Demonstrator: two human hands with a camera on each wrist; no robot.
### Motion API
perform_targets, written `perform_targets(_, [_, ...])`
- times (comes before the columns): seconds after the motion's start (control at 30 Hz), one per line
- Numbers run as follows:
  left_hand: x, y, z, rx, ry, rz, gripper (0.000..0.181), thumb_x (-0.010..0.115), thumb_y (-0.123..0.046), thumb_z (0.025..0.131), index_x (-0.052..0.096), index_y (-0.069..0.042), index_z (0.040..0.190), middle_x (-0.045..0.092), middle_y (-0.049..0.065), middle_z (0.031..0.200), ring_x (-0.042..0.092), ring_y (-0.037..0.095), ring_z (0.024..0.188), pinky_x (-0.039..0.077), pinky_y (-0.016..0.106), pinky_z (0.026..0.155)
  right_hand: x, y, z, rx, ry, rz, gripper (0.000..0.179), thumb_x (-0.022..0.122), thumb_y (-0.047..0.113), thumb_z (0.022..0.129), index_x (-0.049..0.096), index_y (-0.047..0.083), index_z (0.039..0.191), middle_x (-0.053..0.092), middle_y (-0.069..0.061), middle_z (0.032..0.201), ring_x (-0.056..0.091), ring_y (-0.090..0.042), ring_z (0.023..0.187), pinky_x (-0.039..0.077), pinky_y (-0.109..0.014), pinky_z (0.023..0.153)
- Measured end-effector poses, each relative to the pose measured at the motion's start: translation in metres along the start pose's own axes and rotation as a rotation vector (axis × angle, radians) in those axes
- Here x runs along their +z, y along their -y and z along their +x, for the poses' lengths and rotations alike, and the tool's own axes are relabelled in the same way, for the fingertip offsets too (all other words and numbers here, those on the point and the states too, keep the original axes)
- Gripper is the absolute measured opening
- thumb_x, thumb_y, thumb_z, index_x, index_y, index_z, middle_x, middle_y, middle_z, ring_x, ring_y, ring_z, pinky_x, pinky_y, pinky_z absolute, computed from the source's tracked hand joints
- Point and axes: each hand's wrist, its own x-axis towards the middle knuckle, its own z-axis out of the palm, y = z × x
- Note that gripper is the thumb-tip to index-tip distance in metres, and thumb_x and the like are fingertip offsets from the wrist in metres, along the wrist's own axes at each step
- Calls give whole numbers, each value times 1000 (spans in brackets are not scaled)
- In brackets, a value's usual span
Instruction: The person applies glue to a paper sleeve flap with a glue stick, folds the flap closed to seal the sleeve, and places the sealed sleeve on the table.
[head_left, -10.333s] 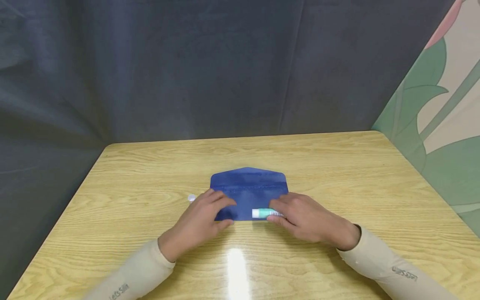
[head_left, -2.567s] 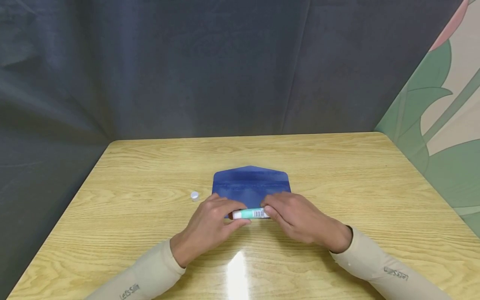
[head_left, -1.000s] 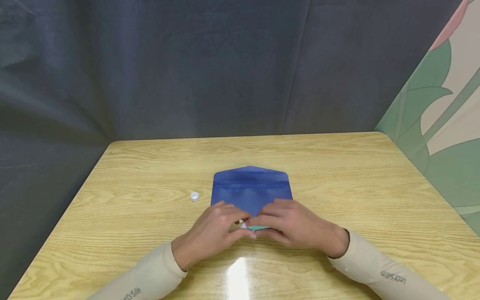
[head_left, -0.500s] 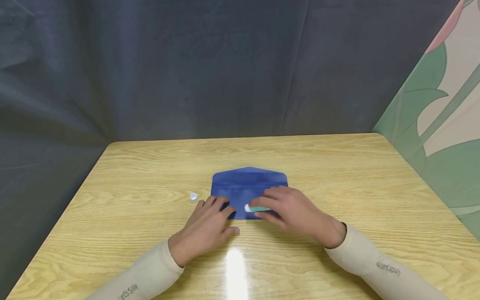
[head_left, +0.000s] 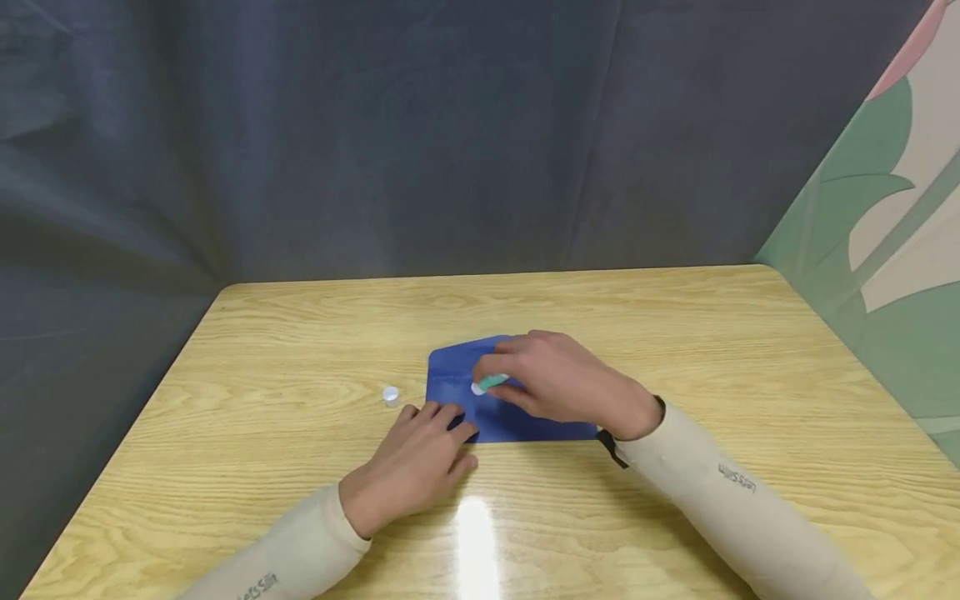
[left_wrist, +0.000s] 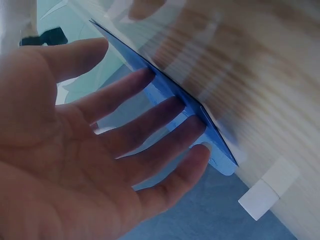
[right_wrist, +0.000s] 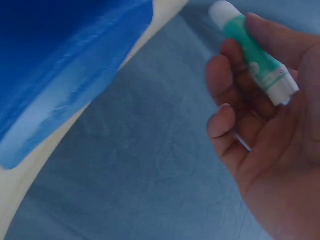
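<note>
A blue envelope (head_left: 517,425) lies on the table with its pointed flap opened out away from me. My right hand (head_left: 558,379) is over its upper middle and grips a green-and-white glue stick (head_left: 493,382), thumb on one side and fingers on the other. In the right wrist view the glue stick (right_wrist: 255,55) shows its white end clear of the fingertips. My left hand (head_left: 408,467) rests with spread fingers on the envelope's lower left corner, thumb on the table just in front; the left wrist view shows those fingertips on the envelope (left_wrist: 175,92).
A small white cap (head_left: 391,396) stands on the table just left of the envelope. The wooden table (head_left: 300,333) reaches back to a dark curtain (head_left: 420,167). A patterned green-and-pink wall covering (head_left: 862,250) is on the right.
Earlier both hands were together at the glue stick near the envelope's front edge. My left hand has let go and spread on the envelope; my right has carried the glue stick up toward the flap.
</note>
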Motion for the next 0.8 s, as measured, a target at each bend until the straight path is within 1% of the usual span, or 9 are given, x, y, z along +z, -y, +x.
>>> perform_targets(0.1, [0,0,1,8,-15,16,31,61,-38,98,70,-15,118,65,5,117,57,25,101,44,40,79,-1,-1,16,31,50,-30,16,74,25,91,71,27,107,69,9,94,64,-8,74,54,-29,69])
perform_targets(0.17, [0,0,1,10,-13,21,30,61,-37,98,70,-16,118,65,5,115,57,25,100,44,41,79,0,-3,27,61,91,-44,14,73,25,92,72,27,106,69,8,93,65,-9,75,54,-29,68])
perform_targets(0.27, [-2,0,0,7,5,24,30,61,-36,98,70,-16,119,65,5,117,58,25,102,45,42,79,2,-3,46,106,177,-54,14,72,24,93,73,27,107,71,8,95,66,-11,79,55,-30,70])
perform_targets(0.37, [-3,0,-1,3,20,45,31,62,-36,98,70,-16,120,66,5,121,59,25,104,47,44,81,5,-1,64,139,272,-41,17,71,22,93,74,26,110,72,7,101,67,-13,84,56,-31,72])
perform_targets(0.43, [-3,-1,-1,8,21,65,31,62,-36,97,70,-16,120,67,6,123,61,26,106,48,45,83,7,1,74,159,314,-34,20,71,19,93,74,26,111,73,6,104,67,-13,85,56,-31,74])
perform_targets(0.53, [-3,-2,0,24,13,93,31,62,-36,97,71,-16,119,68,7,124,63,26,107,49,46,85,10,3,87,184,334,-44,20,71,17,92,75,25,110,74,5,106,66,-14,86,55,-33,79])
perform_targets(0.63, [-2,-2,0,29,8,108,32,62,-36,97,71,-15,120,68,9,126,63,27,110,50,46,85,17,5,98,187,352,-78,18,69,18,94,74,26,110,73,5,107,65,-14,88,54,-34,83])
perform_targets(0.8, [-1,-2,0,30,9,123,35,62,-37,97,70,-14,122,68,11,128,63,28,111,50,45,86,30,5,109,194,425,-115,19,66,21,96,71,29,112,70,5,111,64,-14,94,54,-34,86])
